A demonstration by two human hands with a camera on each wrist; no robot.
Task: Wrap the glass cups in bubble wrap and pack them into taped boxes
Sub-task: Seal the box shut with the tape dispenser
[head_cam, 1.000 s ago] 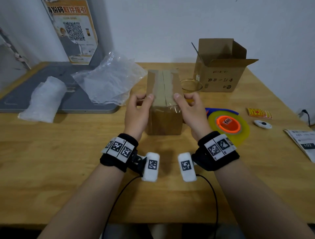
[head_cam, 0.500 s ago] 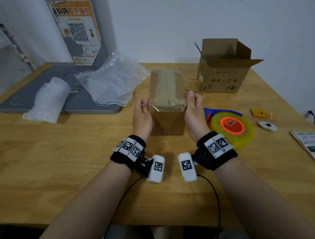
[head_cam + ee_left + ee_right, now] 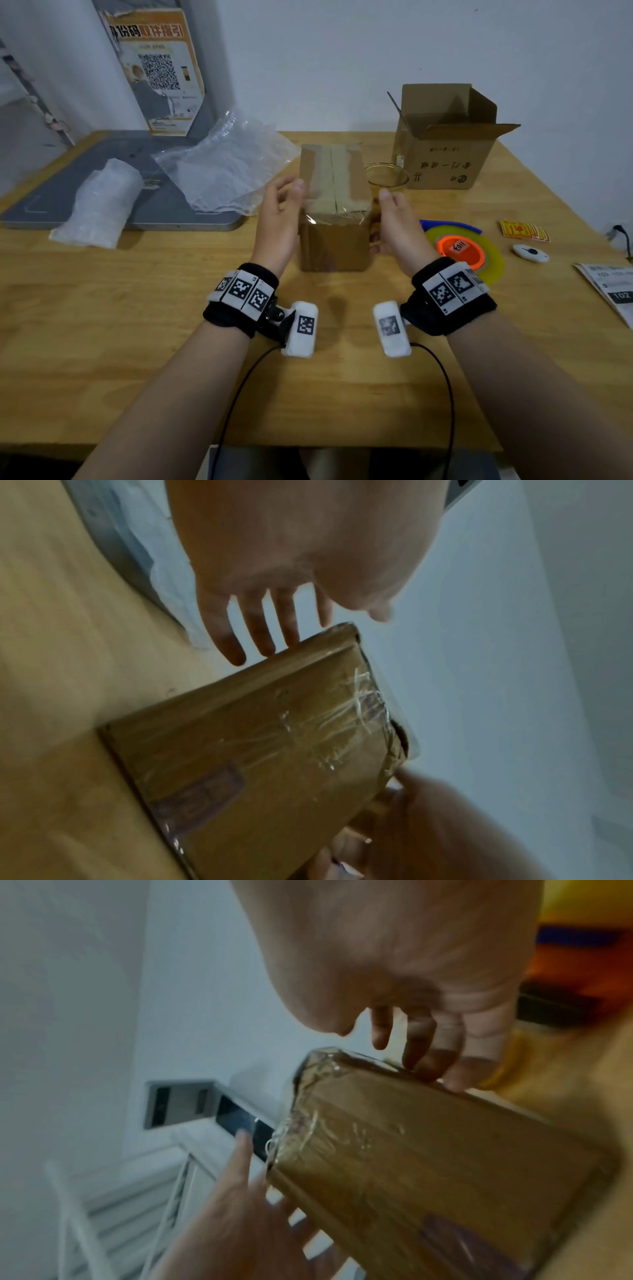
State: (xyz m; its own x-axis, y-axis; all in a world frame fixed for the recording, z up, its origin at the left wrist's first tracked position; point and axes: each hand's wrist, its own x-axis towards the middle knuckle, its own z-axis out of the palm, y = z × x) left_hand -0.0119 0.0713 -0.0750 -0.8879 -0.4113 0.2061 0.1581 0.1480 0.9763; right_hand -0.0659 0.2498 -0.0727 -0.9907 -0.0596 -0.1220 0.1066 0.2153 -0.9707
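On table (image 3: 102,325) | taped box (image 3: 334,192) long axis away | hands flank

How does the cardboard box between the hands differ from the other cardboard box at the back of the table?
The taped box is closed, with clear tape along its top seam; the open box has its flaps standing up and out. The taped box stands near the person, between the left hand and the right hand; the open box stands farther back, to the right, untouched. Dark printed marks show on the open box's front. Both are plain brown cardboard, upright on the wooden table.
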